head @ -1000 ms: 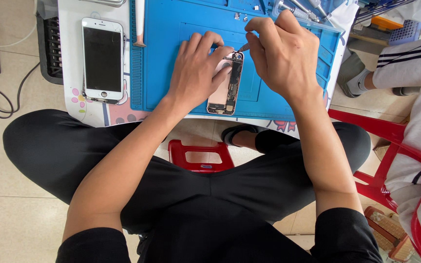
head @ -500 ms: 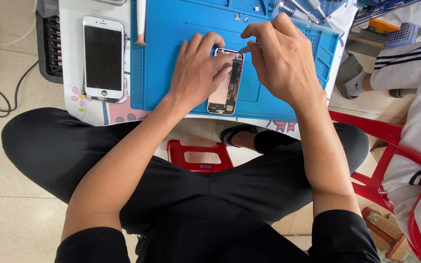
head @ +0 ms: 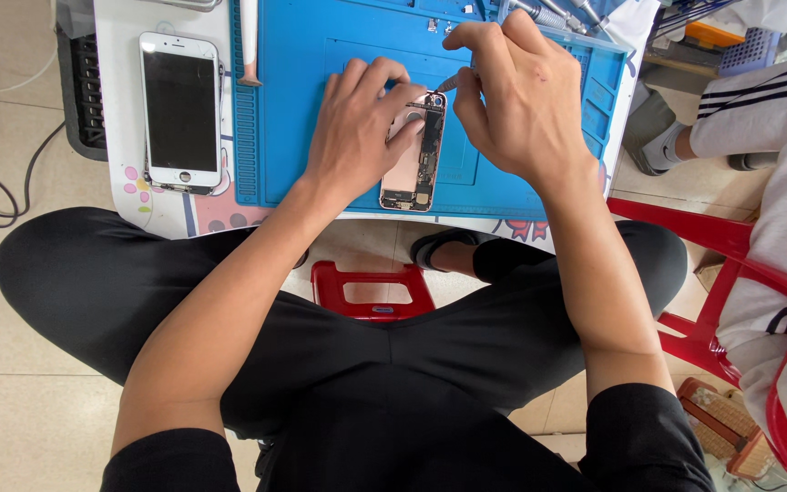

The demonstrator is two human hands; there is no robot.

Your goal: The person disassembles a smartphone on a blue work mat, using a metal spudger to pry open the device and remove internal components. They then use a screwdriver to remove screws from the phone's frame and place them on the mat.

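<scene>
- Both hands are working over an opened phone body (head: 414, 164), which is lying back-down on the blue mat (head: 321, 109) close to the near edge of the bench (head: 120, 109), roughly midway along it.
- Left hand (head: 357, 128) is resting flat, fingers spread and pressing on the upper left part of the phone body, pinning it rather than gripping it.
- Right hand (head: 516, 105) is pinching a thin metal tool (head: 449, 83) between thumb and fingers, its tip meeting the top end of the phone body near the camera corner.
- Doing this well, by my judgement, is calling for steady downward pressure from the left hand so the shell is not sliding, and a light, upright hold on the tool so the tip is not slipping onto the board parts.
- Farther left, a white phone (head: 179, 111) is lying face up, screen dark, on the bench beside the mat.
- Toward the far edge, a pink-handled tool (head: 249, 46) is lying along the mat's left side, and more tools (head: 557, 14) are sitting near the far right corner.
- Off the right edge, another person's striped sleeve (head: 758, 109) is showing by a red chair (head: 730, 246).
</scene>
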